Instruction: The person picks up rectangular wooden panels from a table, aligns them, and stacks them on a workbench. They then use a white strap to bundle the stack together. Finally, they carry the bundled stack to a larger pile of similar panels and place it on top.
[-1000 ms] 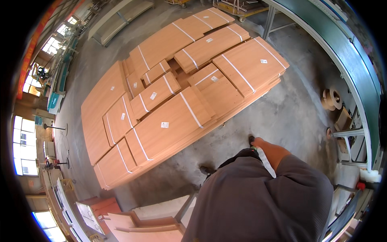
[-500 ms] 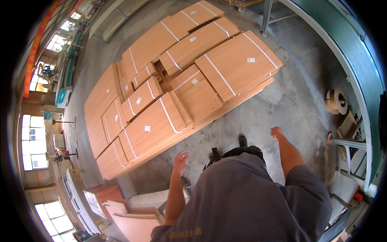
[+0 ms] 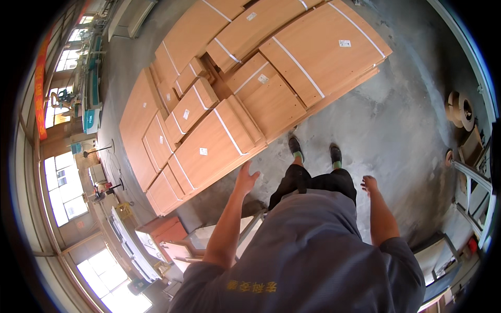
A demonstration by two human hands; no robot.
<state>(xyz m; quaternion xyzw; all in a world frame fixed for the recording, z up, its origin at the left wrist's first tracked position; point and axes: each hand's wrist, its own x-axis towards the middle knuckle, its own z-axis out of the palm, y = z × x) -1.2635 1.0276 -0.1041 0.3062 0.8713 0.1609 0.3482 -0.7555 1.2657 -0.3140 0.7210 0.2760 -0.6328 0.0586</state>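
Observation:
A broad, low stack of wood-coloured panels (image 3: 198, 151) lies before me, strapped in bundles with white bands. Small white labels (image 3: 203, 152) are stuck on the tops. My left hand (image 3: 246, 180) is just off the near edge of this stack, apart from it as far as I can tell, fingers spread and holding nothing. Out to my right, above the concrete floor (image 3: 407, 151), hangs my right hand (image 3: 369, 184). Its fingers are loosely bent, nothing is in them, and the stack is well away from it.
My shoes (image 3: 335, 152) stand on the floor beside the stack. Rolls of edging (image 3: 460, 111) and a metal frame (image 3: 472, 180) are on the right. At lower left are a red-brown box (image 3: 166, 229) and loose boards. Machines (image 3: 91, 99) line the far-left wall.
The view has shifted, and the stack's near edge now sits closer to my left hand. That hand has swung forward. Both my shoes show more fully.

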